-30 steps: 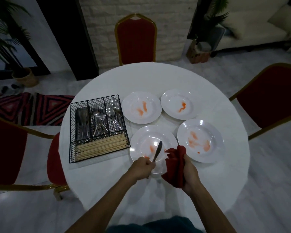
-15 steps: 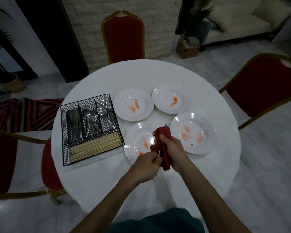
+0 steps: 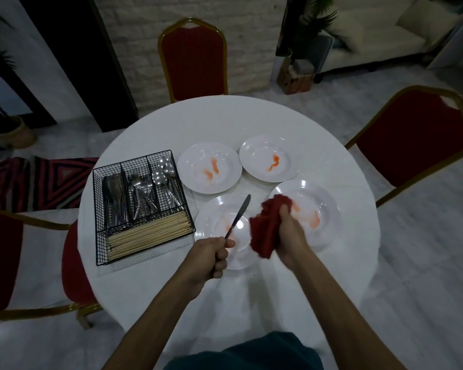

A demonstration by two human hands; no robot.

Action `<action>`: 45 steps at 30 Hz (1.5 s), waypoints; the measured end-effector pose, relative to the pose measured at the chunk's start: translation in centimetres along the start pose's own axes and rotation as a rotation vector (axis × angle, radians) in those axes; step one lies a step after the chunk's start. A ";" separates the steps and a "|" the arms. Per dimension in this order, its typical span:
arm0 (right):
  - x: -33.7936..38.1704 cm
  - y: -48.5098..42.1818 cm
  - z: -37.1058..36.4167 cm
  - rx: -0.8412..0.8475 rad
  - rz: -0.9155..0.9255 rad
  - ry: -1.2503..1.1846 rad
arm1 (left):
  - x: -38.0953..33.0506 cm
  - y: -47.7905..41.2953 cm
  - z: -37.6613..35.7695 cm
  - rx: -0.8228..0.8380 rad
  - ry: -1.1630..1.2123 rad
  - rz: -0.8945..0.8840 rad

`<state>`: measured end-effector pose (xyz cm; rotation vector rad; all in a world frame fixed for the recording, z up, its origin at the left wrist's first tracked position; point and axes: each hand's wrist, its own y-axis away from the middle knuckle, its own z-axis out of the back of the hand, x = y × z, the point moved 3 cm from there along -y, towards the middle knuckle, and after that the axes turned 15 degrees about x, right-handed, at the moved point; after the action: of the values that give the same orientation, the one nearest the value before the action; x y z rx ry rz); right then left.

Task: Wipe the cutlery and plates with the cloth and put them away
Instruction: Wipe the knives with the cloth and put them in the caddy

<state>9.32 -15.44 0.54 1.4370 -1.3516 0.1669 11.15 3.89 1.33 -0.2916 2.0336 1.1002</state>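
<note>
A round white tabletop (image 3: 225, 116) carries everything. On its left side sits a black wire basket (image 3: 134, 159) with three long compartments running away from the person, holding what look like knives (image 3: 114, 198), forks (image 3: 139, 193) and spoons (image 3: 163, 180), and a row of chopsticks (image 3: 150, 233) lying crosswise along its near edge. To its right are four white plates, all smeared with orange sauce: a far-left plate (image 3: 195, 158), a far-right plate (image 3: 254, 150), a near-left plate (image 3: 211, 209) and a near-right plate (image 3: 324, 201). The right hand (image 3: 292, 236) has its grip bunched tightly round a red cloth (image 3: 267, 228), held above the gap between the two near plates. The left hand (image 3: 210, 253) has its grip clamped in a fist on the handle of a table knife (image 3: 238, 216), which is lifted over the near-left plate. The knife's long axis runs from the fist away from the person and slightly right, tip farthest away. The cloth lies just to the right of the blade and appears apart from it, so the right hand is the nearer one for another pass. The blade looks clean, though it is too small to be sure. If so, the knife compartment lies to the left of the knife, nearest the left hand, and the knife would need turning a little to match that slot.
</note>
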 end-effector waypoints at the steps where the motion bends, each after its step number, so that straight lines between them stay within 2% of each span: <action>1: -1.2 0.4 -1.0 0.041 -0.031 0.035 | -0.3 -0.2 -0.3 0.010 0.053 0.014; 4: -3.9 1.5 -3.2 0.162 -0.123 0.100 | -0.9 -0.4 -1.6 0.046 0.061 0.050; 7: -3.8 2.1 -4.0 0.257 -0.109 0.147 | -1.2 0.1 -2.3 0.099 0.015 0.067; 11: -2.0 1.7 -3.7 0.173 -0.015 0.215 | -0.8 0.8 -2.5 0.230 -0.078 0.064; 16: 0.5 0.4 -2.8 0.053 0.053 0.328 | -0.7 1.4 -2.6 0.285 -0.210 0.035; 21: 3.4 -1.1 0.6 -0.190 0.070 0.081 | 0.1 2.7 -2.0 0.264 -0.134 -0.002; 23: 3.6 -0.8 0.5 -0.116 0.006 0.014 | 0.3 2.4 -1.5 0.200 -0.096 -0.027; 26: 1.7 1.1 -3.0 0.126 -0.097 0.236 | 0.1 1.3 -1.4 0.113 -0.164 -0.058; 28: -0.5 2.0 -4.7 0.273 -0.118 0.357 | -0.1 1.0 -2.0 0.122 -0.254 -0.057; 32: -1.8 2.1 -4.3 0.266 -0.108 0.362 | -0.6 2.0 -1.5 0.206 -0.540 0.043; 34: -1.3 2.3 -3.6 0.268 -0.108 0.332 | -1.0 2.2 0.3 0.097 -0.602 0.032; 36: -1.0 3.0 -3.5 0.333 -0.129 0.315 | -1.8 2.1 2.1 -0.087 -0.558 -0.045; 38: -0.9 4.0 -4.1 0.419 -0.154 0.415 | -2.8 1.7 3.3 -0.218 -0.445 -0.145; 45: -2.3 6.1 -6.5 0.583 -0.159 0.540 | -4.2 0.3 2.4 -0.326 -0.215 -0.375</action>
<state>7.33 -7.67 4.99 1.7969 -0.7616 0.8356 15.07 5.34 3.88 -0.6613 1.5283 1.1623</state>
